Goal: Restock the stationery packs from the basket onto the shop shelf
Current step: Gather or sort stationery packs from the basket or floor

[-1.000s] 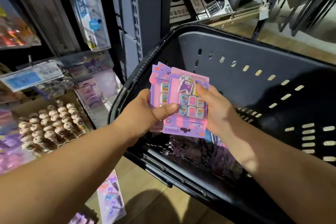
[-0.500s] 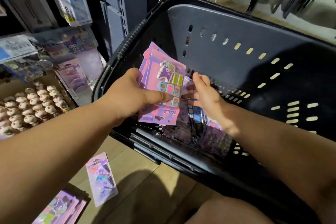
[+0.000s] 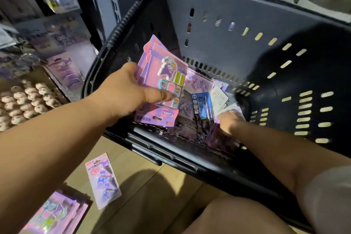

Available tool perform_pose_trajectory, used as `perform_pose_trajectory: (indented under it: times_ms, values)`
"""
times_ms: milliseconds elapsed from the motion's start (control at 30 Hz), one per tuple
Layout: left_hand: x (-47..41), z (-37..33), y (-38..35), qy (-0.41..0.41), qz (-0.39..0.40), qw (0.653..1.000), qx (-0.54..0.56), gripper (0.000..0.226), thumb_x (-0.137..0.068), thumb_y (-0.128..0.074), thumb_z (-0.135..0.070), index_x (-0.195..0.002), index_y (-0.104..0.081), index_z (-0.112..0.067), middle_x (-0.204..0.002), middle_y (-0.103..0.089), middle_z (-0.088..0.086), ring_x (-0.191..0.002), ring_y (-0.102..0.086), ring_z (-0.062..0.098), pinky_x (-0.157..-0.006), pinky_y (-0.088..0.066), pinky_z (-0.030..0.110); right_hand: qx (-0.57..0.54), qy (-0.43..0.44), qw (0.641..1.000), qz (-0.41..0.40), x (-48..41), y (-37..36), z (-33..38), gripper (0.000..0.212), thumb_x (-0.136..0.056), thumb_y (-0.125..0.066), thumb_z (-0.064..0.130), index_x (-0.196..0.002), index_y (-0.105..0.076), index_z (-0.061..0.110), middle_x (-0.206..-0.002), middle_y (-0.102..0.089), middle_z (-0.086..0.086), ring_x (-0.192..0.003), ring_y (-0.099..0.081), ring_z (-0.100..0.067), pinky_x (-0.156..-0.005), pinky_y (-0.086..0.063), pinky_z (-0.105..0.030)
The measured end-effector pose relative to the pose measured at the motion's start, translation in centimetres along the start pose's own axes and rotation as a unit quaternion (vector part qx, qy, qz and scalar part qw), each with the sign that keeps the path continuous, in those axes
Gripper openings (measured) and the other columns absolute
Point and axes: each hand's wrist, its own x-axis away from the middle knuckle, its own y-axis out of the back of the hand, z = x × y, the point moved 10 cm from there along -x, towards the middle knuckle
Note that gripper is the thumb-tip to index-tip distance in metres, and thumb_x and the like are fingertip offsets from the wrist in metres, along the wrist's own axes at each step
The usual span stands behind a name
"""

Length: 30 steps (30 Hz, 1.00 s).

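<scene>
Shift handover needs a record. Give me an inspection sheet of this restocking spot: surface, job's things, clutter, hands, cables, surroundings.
Surface: wooden floor, with the black basket over it.
Job's things: pink stationery packs held over the basket; purple packs and a blue pen pack lie inside it.
Clutter: a loose pack and a stack of packs lie on the floor.
Hands: left hand grips the pink stationery packs, thumb on the front; right hand is down among the basket's packs, blurred, so its grip cannot be told.
Cables: nothing seen.
Surroundings: shop shelf at left, with round-headed trinkets on it.
</scene>
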Motion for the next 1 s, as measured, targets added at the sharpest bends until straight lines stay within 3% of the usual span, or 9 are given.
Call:
perform_pose_trajectory:
  times_ms: [200, 267, 367, 433, 533, 600, 667, 867, 1000]
  values:
    - [0.3, -0.2, -0.1, 0.001, 0.010, 1.000, 0.021, 0.079, -0.040, -0.096, -0.033, -0.103, -0.051, -0.019, -0.097, -0.073, 0.003, -0.080, -0.073, 0.027, -0.078, -0.058, 0.049, -0.039, 0.076, 0.994, 0.065, 0.7, 0.2, 2.0, 0.030, -0.098, -0.045, 0.023, -0.122, -0.055, 0.009, -0.128, -0.057, -0.012, -0.114, -0.057, -0.029, -0.089, -0.045, -0.028]
    - [0.5, -0.3, -0.1, 0.000, 0.011, 0.999, 0.038, 0.082, -0.036, -0.095, -0.033, -0.104, -0.051, -0.017, -0.097, -0.073, 0.004, -0.079, -0.074, 0.028, -0.077, -0.059, 0.050, -0.107, 0.092, 0.989, 0.041, 1.0, 2.6, 2.2, 0.021, -0.094, -0.055, 0.034, -0.104, -0.057, 0.016, -0.104, -0.060, -0.009, -0.101, -0.060, -0.027, -0.075, -0.043, -0.025]
    - [0.7, -0.8, 0.2, -0.008, 0.004, 0.998, 0.064, 0.080, -0.041, -0.095, -0.027, -0.106, -0.049, -0.013, -0.097, -0.073, 0.007, -0.079, -0.073, 0.030, -0.074, -0.059, 0.053, -0.296, 0.102, 0.950, 0.011, 2.0, 6.9, 2.2, 0.023, -0.090, -0.064, 0.032, -0.105, -0.056, 0.017, -0.095, -0.056, 0.002, -0.081, -0.055, -0.014, -0.068, -0.042, -0.025]
    - [0.8, -1.0, 0.5, -0.013, -0.004, 0.996, 0.085, 0.080, -0.044, -0.095, -0.026, -0.108, -0.048, -0.011, -0.098, -0.072, 0.008, -0.078, -0.073, 0.031, -0.072, -0.059, 0.051, -0.442, 0.106, 0.891, -0.012, 3.0, 9.9, 2.9, 0.022, -0.093, -0.060, 0.024, -0.110, -0.060, 0.009, -0.093, -0.064, 0.003, -0.080, -0.059, -0.013, -0.070, -0.046, -0.027]
    - [1.1, -1.2, 1.3, -0.030, -0.035, 0.992, 0.120, 0.067, -0.057, -0.091, -0.016, -0.108, -0.048, -0.010, -0.099, -0.071, 0.006, -0.076, -0.074, 0.026, -0.066, -0.061, 0.046, -0.675, 0.138, 0.724, -0.023, 6.0, 14.7, 4.7, 0.006, -0.094, -0.055, 0.014, -0.098, -0.056, 0.010, -0.080, -0.073, -0.001, -0.070, -0.068, -0.017, -0.068, -0.053, -0.032]
    - [1.3, -1.5, 1.6, -0.042, -0.052, 0.988, 0.138, 0.064, -0.058, -0.091, -0.016, -0.106, -0.049, -0.011, -0.098, -0.071, 0.004, -0.076, -0.073, 0.023, -0.064, -0.061, 0.043, -0.757, 0.171, 0.629, -0.038, 8.2, 18.1, 5.5, 0.032, -0.086, -0.061, 0.022, -0.111, -0.055, 0.002, -0.098, -0.071, -0.014, -0.087, -0.068, -0.031, -0.083, -0.053, -0.049]
    - [1.3, -1.3, 2.2, -0.045, -0.072, 0.982, 0.167, 0.065, -0.055, -0.093, -0.021, -0.103, -0.050, -0.012, -0.098, -0.071, 0.006, -0.074, -0.073, 0.022, -0.063, -0.060, 0.039, -0.787, 0.196, 0.581, -0.072, 10.7, 21.0, 6.0, 0.025, -0.088, -0.057, 0.019, -0.108, -0.058, 0.003, -0.098, -0.071, -0.017, -0.088, -0.068, -0.033, -0.084, -0.053, -0.051]
    - [1.9, -1.4, 3.8, -0.049, -0.103, 0.976, 0.187, 0.083, -0.036, -0.090, -0.049, -0.103, -0.051, -0.019, -0.099, -0.072, 0.005, -0.082, -0.073, 0.027, -0.071, -0.059, 0.052, -0.755, 0.233, 0.596, -0.144, 15.2, 25.9, 6.8, 0.022, -0.091, -0.053, 0.013, -0.108, -0.059, 0.001, -0.085, -0.073, -0.013, -0.075, -0.072, -0.029, -0.062, -0.058, -0.038]
    - [2.4, -1.5, 4.8, -0.057, -0.119, 0.974, 0.183, 0.078, -0.038, -0.088, -0.051, -0.101, -0.051, -0.023, -0.098, -0.072, -0.002, -0.083, -0.072, 0.022, -0.075, -0.059, 0.048, -0.779, 0.231, 0.558, -0.166, 16.4, 27.8, 7.1, 0.017, -0.097, -0.046, 0.013, -0.092, -0.061, 0.007, -0.073, -0.072, -0.007, -0.064, -0.071, -0.022, -0.055, -0.057, -0.032]
